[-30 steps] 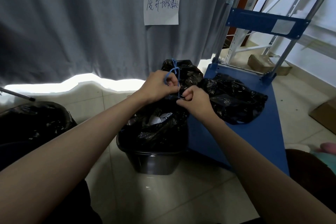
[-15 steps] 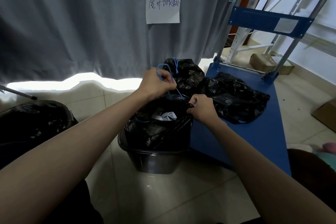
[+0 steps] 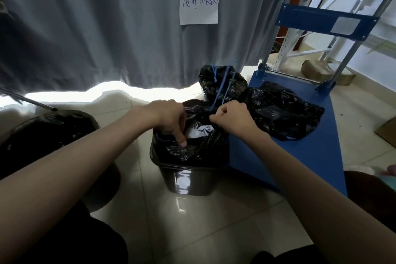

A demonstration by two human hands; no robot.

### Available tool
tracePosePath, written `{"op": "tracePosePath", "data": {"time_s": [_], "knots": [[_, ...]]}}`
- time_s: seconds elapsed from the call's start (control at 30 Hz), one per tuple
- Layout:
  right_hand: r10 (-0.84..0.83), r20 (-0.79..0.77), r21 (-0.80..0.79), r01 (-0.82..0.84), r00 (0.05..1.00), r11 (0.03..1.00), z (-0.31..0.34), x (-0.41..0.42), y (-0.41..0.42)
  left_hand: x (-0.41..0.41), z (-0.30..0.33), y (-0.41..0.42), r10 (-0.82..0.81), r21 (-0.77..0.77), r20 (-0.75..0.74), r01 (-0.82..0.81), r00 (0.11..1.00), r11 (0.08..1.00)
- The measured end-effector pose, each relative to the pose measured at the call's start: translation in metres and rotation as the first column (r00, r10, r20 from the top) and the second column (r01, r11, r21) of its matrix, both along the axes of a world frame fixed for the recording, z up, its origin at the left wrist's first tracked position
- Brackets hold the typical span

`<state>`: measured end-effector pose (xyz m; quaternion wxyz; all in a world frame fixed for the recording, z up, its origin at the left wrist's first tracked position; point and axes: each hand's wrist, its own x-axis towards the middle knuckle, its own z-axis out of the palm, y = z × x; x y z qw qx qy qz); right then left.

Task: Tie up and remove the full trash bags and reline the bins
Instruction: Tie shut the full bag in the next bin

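Left hand (image 3: 169,119): fingers curled down, pressing the bag (image 3: 192,148) edge inside the bin (image 3: 188,180). Right hand (image 3: 230,117): fist closed on blue drawstring (image 3: 222,92) over the bin. Bag: thin, soft, slippery, probably light; grip the drawstring. Behind the bin: tied bag (image 3: 222,83).

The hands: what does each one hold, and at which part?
Right hand grips the blue drawstring at its lower end. Left hand reaches into the bag's mouth; hold unclear.

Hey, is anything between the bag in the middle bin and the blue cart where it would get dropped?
Nothing visible blocks it. The bag sits in the bin right beside the blue cart, whose near deck is bare. A loose black bag fills the cart's far end.
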<state>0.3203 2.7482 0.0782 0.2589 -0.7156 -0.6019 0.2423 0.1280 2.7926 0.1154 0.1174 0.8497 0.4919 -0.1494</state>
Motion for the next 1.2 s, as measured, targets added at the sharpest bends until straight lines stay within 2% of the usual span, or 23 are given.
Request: {"op": "tracePosePath", "data": {"time_s": [0.07,0.17,0.27,0.37,0.43,0.5,0.7,0.9,1.03,1.2], "knots": [[0.085,0.021,-0.003,-0.085,0.996,0.996,0.003,-0.010,-0.002,-0.008,-0.008,-0.008,-0.088,0.087,-0.092,0.096,0.992,0.992],[0.194,0.026,0.010,-0.194,0.981,0.981,0.006,-0.030,-0.006,-0.024,-0.012,-0.014,-0.122,0.158,-0.125,0.141,0.985,0.977],[0.319,0.043,0.030,-0.320,0.947,0.947,0.003,-0.049,-0.010,-0.034,-0.011,-0.020,-0.131,0.239,-0.077,0.146,0.988,0.960],[0.433,0.046,0.010,-0.434,0.900,0.901,-0.005,-0.063,-0.015,-0.039,-0.008,-0.022,-0.143,0.294,0.040,0.125,0.989,0.948],[0.425,0.080,0.026,-0.428,0.902,0.903,-0.010,-0.068,-0.016,-0.041,-0.006,-0.022,-0.146,0.299,0.109,0.108,0.983,0.948],[0.394,0.099,0.031,-0.399,0.914,0.916,-0.012,-0.070,-0.015,-0.043,-0.005,-0.022,-0.157,0.301,0.117,0.116,0.981,0.946],[0.320,0.072,0.059,-0.324,0.945,0.944,-0.005,-0.058,-0.010,-0.042,-0.001,-0.022,-0.154,0.353,0.204,0.074,0.967,0.933],[0.343,0.005,0.116,-0.341,0.939,0.933,-0.005,-0.064,-0.004,-0.039,0.007,-0.022,-0.132,0.358,0.288,0.021,0.949,0.933],[0.336,-0.002,0.139,-0.333,0.942,0.933,-0.005,-0.063,-0.002,-0.041,0.016,-0.020,-0.091,0.293,0.387,-0.029,0.917,0.956],[0.363,0.010,0.091,-0.362,0.932,0.928,-0.013,-0.059,-0.001,-0.043,0.026,-0.016,-0.027,0.191,0.506,-0.081,0.862,0.978]]}}
